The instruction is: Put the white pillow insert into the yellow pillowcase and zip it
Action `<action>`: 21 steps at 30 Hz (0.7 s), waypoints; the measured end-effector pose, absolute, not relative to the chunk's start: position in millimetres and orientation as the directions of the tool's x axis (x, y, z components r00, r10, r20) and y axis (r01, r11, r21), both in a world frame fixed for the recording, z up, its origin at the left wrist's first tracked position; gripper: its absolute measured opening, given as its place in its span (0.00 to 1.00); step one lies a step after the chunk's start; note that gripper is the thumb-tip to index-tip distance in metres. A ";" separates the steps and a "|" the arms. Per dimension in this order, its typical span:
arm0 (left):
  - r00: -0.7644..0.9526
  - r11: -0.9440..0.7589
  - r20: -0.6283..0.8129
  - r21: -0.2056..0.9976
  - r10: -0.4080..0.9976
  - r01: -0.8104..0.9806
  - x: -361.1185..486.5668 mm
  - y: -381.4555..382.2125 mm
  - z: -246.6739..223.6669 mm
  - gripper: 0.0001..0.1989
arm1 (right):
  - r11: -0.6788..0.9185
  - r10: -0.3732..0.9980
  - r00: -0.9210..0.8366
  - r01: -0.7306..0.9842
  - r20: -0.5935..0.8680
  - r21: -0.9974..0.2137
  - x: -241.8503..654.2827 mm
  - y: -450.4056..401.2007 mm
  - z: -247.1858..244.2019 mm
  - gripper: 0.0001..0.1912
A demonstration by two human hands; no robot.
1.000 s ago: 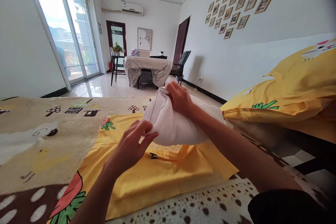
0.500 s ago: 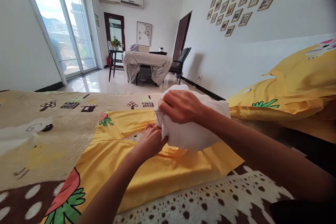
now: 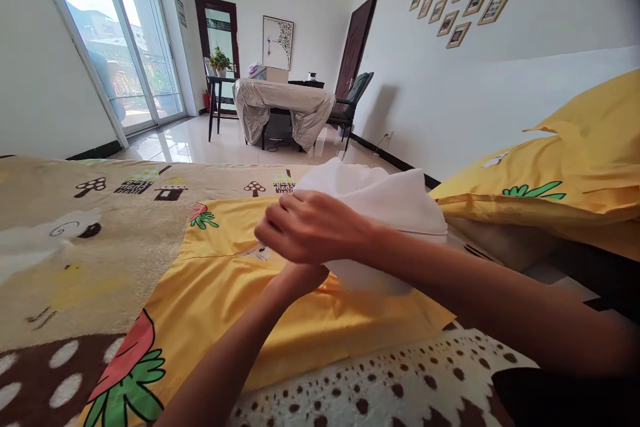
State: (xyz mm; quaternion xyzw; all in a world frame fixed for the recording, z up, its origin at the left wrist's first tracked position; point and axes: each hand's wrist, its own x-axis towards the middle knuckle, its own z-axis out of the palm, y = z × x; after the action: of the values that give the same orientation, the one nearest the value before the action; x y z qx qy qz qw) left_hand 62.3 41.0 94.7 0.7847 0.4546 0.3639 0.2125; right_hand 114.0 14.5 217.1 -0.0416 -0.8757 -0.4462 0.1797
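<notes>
A soft white pillow [image 3: 390, 210] lies partly over a yellow pillowcase [image 3: 300, 340] spread flat on the bed. My right hand [image 3: 315, 223] is closed on the pillow's left end, with its fingers curled down over it. Beneath it, my left hand [image 3: 300, 277] reaches in at the pillow's end, close to the yellow cloth. Its fingers are hidden behind the right hand, so its hold does not show. The pillowcase is rumpled around both hands and bears printed red-and-green shapes toward its left side.
A patterned blanket [image 3: 125, 247] covers the bed. At the right rests another yellow-covered pillow [image 3: 590, 167]. Beyond the bed stand a cloth-draped table [image 3: 285, 97], a dark chair [image 3: 353, 107] and a potted plant [image 3: 220, 61]. Glass doors [image 3: 130, 33] are on the left.
My right hand has moved left and down, over the left hand, and now covers its fingers. The pillow's left end has shifted with it. The view has tilted down slightly.
</notes>
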 end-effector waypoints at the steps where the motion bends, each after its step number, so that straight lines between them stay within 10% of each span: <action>1: 0.372 -0.526 0.374 0.644 0.850 0.555 48.7 37.4 96.6 0.09 | 0.605 -0.018 -0.926 0.290 0.377 0.741 116.7 22.5 219.5 0.11; 8: 0.503 -0.506 0.200 0.621 0.841 0.598 -52.7 17.5 140.8 0.18 | 0.566 0.321 -0.734 0.656 0.599 0.500 150.8 69.7 243.6 0.07; 21: 0.077 -0.774 0.793 0.561 0.605 0.294 -61.9 -40.8 182.9 0.13 | 0.677 0.294 -0.632 0.667 0.717 0.311 168.5 72.8 247.8 0.08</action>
State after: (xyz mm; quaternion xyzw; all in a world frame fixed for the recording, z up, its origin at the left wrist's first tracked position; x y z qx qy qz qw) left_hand -61.9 -40.8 182.9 0.7224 0.3109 0.6041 0.1286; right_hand 168.5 72.8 247.8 -0.2808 -0.8563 -0.2876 0.3243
